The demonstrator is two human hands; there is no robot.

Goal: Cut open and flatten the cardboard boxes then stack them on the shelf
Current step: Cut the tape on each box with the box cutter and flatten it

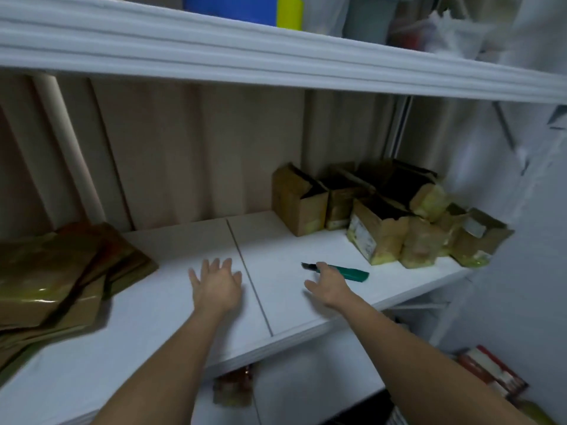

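Note:
Several small open cardboard boxes point(380, 210) stand clustered at the right end of the white shelf point(171, 308). A pile of flattened brown boxes point(58, 280) lies at the shelf's left end. Between them lies a green utility knife point(349, 273) with its dark blade pointing left. My right hand point(326, 285) hovers over the knife's blade end, fingers spread and relaxed, holding nothing. My left hand point(216, 285) is stretched flat above the middle of the shelf, fingers straight, holding nothing.
An upper white shelf point(276, 59) overhangs, carrying blue and yellow containers point(245, 9) and plastic bags. A beige panelled wall closes the back. A seam point(248, 277) runs across the shelf board. Below are lower shelves with red-and-white packages point(491, 372).

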